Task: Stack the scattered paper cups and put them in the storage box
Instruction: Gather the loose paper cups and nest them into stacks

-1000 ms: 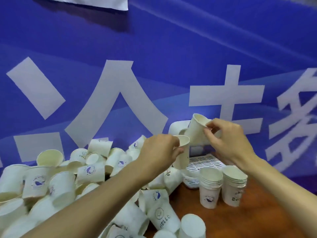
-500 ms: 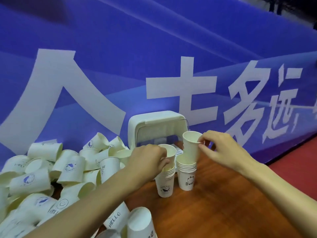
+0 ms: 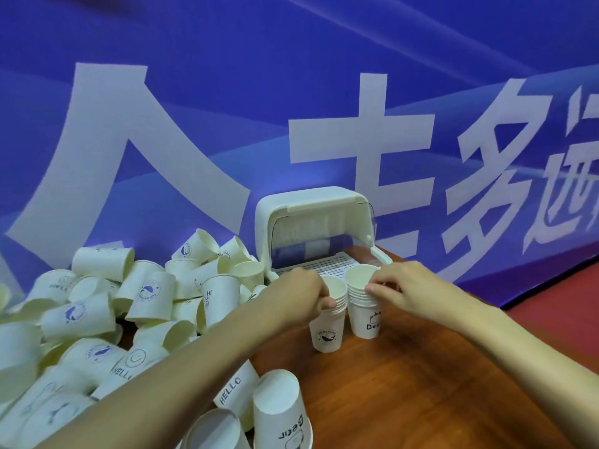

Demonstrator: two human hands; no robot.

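With left hand (image 3: 301,296) curled on left stack (image 3: 325,332) rim and right hand (image 3: 408,286) pinching right stack (image 3: 366,315) rims, press top cups straight down. Hold the 2 stacks upright, just near of open storage box (image 3: 311,202).

**Backdrop and setting.** We see a blue banner (image 3: 210,76) filling the whole backdrop. It is printed with large white Chinese characters (image 3: 363,150) and crossed by paler blue curved bands (image 3: 450,102). It stands upright directly behind the wooden surface (image 3: 405,384), whose reddish-brown grain carries a soft sheen under even, diffuse light. At the far right we note a red floor (image 3: 573,296) lying below the level of the surface. The floor meets the foot of the banner along a dark slanting line. We cannot tell where the light comes from.
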